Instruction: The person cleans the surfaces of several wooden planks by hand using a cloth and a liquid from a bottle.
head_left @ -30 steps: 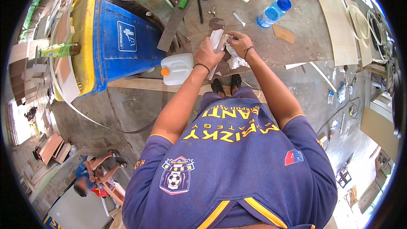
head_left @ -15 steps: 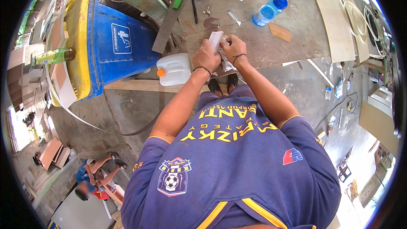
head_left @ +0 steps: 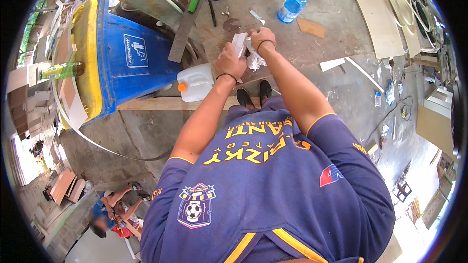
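a narrow white strip [head_left: 239, 44] slants at the table [head_left: 341, 34] edge beside a crumpled white wad [head_left: 255, 62], perhaps cloth.

Daylight makes the scene bright, burning out to white at the opening [head_left: 24, 160] on the left and toward the lower right, with a pale sheen on the floor [head_left: 352, 112]. Soft shadows mark the evenly lit counter [head_left: 341, 19], and the hands [head_left: 230, 62] look fairly clear. Fisheye distortion bends edges toward a black rim, where small clutter softens; the head of a seated person [head_left: 111, 206] is blurred.
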Demonstrator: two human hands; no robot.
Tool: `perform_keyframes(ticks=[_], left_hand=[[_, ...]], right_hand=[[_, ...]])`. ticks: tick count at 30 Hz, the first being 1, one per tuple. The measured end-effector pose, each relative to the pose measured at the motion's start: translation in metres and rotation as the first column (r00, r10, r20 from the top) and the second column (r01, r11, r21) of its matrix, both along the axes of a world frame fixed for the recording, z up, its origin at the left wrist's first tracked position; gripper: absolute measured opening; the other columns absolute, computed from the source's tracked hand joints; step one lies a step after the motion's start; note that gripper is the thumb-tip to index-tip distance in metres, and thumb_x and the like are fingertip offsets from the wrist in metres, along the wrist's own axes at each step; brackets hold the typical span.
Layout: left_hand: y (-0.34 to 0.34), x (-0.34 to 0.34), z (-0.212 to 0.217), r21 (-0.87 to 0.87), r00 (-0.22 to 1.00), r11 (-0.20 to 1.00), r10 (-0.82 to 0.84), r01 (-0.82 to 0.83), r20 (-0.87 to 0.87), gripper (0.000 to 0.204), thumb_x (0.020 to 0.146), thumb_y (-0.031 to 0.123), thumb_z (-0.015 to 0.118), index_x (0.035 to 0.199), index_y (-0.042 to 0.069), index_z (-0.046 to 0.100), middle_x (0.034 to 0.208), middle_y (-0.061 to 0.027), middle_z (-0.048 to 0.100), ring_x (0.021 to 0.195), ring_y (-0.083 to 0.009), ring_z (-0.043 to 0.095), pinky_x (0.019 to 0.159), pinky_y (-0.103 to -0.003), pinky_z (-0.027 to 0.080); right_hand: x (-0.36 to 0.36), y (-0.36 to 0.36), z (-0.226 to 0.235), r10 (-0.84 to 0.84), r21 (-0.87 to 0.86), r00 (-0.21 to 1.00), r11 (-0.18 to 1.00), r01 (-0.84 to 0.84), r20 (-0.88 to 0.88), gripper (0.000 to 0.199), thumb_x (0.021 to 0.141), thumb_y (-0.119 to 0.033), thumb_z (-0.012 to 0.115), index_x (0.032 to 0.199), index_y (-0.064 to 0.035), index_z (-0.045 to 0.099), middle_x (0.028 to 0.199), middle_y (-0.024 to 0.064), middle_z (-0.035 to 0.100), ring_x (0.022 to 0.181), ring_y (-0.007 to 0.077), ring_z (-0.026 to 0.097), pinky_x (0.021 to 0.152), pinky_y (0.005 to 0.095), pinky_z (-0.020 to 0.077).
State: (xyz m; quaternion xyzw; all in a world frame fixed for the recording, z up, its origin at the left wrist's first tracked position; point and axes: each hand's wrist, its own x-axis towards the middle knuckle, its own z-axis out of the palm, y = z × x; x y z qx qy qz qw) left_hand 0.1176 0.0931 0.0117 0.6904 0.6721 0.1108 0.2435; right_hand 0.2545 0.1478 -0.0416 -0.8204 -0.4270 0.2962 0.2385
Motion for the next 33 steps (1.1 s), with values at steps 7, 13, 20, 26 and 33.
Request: perform_keyframes(ticks=[7, 13, 20, 26, 33], left_hand=[[0.001, -0.001, 0.009, -0.115, 1.000, 0.993, 0.005, -0.008, -0.026, 0.044, 0.075, 0.026, 0.066, 0.105, 0.002, 0.045, 0.106, -0.0202, 0.060, 0.098, -0.0376, 0.060, 0.083, -0.046, 0.048], [0.001, -0.001, 0.005, -0.125, 1.000, 0.992, 0.023, -0.025, -0.019, 0.044, 0.074, 0.026, 0.066, 0.105, 0.003, 0.045, 0.105, -0.0201, 0.060, 0.097, -0.0378, 0.060, 0.083, -0.046, 0.048], [0.001, 0.000, -0.001, -0.091, 0.999, 0.996, 0.007, -0.010, -0.032, 0.043, 0.073, 0.024, 0.066, 0.103, 0.003, 0.044, 0.103, -0.0200, 0.060, 0.094, -0.0384, 0.060, 0.080, -0.047, 0.048], [0.001, -0.001, -0.001, -0.081, 1.000, 0.997, 0.000, -0.002, -0.021, 0.043, 0.072, 0.024, 0.066, 0.103, 0.003, 0.044, 0.104, -0.0202, 0.059, 0.094, -0.0389, 0.060, 0.080, -0.047, 0.048], [0.006, -0.001, 0.007, -0.136, 1.000, 0.991, -0.004, 0.004, 0.001, 0.044, 0.073, 0.024, 0.065, 0.104, 0.002, 0.044, 0.107, -0.0213, 0.059, 0.097, -0.0392, 0.060, 0.082, -0.047, 0.047]], right_hand=[[0.012, -0.019, 0.001, -0.224, 0.066, 0.767, 0.943, 0.327, -0.601, 0.031, 0.080, -0.031, 0.064, 0.090, -0.0014, 0.068, 0.088, 0.0163, 0.069, 0.085, 0.0306, 0.064, 0.075, 0.0381, 0.0477], [-0.006, -0.054, 0.000, 0.278, 0.369, 0.931, 0.912, -0.179, -0.235, 0.040, 0.076, -0.021, 0.066, 0.112, -0.0052, 0.064, 0.103, 0.0192, 0.065, 0.099, 0.0330, 0.062, 0.085, 0.0356, 0.0475], [-0.022, -0.036, 0.010, 0.144, 0.270, 0.986, 0.956, -0.117, -0.082, 0.027, 0.080, -0.024, 0.059, 0.099, -0.0057, 0.065, 0.092, 0.0223, 0.064, 0.091, 0.0408, 0.060, 0.080, 0.0434, 0.0483], [-0.017, -0.015, 0.005, 0.197, 0.102, 0.978, 0.974, -0.203, 0.068, 0.026, 0.083, -0.025, 0.057, 0.094, -0.0032, 0.066, 0.091, 0.0233, 0.064, 0.090, 0.0384, 0.062, 0.079, 0.0435, 0.0483], [0.017, -0.002, -0.013, 0.048, 0.107, 0.904, 0.994, -0.002, -0.424, 0.035, 0.081, -0.035, 0.063, 0.095, -0.0032, 0.070, 0.094, 0.0200, 0.067, 0.092, 0.0329, 0.064, 0.080, 0.0366, 0.0487]])
